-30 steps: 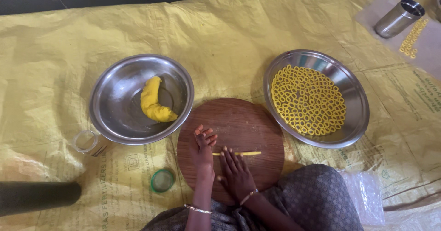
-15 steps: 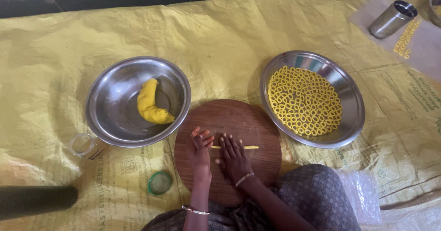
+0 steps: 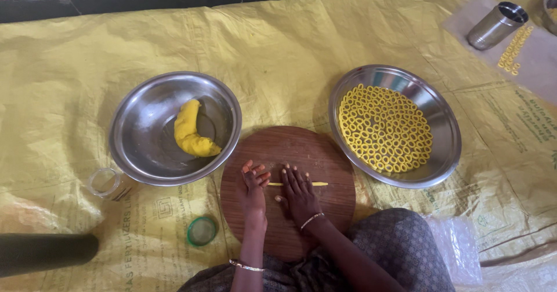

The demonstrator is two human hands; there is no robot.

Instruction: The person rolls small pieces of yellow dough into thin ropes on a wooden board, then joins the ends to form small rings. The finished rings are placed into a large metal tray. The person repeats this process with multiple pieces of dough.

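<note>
Thin yellow dough rope (image 3: 301,184) is lying on the round wooden board (image 3: 325,152), long axis running left-right across the board, roughly level in the head view. Right hand (image 3: 299,194) is lying flat, fingers spread and pointing away from the person, palm pressing on the rope's middle; rope's right end is sticking out past the fingers toward the right, a short left stub is showing between the two hands. Left hand (image 3: 254,188) is sitting just beside it on the left, fingers loosely curled and open, holding nothing, fingertips near or touching the rope's left end — cannot tell which. So the rope is lying under the right hand and just to the right of the left hand; the right hand is the one on it. Rope axis is crossing the fingers at about a right angle.

Outward: left bowl (image 3: 145,152) is holding a curved dough lump (image 3: 190,130), up-left of the board, rim touching or just beside it. Right bowl (image 3: 441,147) is filled with yellow dough rings (image 3: 384,128), up-right of the board. Green lid (image 3: 201,231) is lying left of the board on the yellow sheet (image 3: 278,54). Steel cup (image 3: 496,26) is lying well apart, far upper right.
</note>
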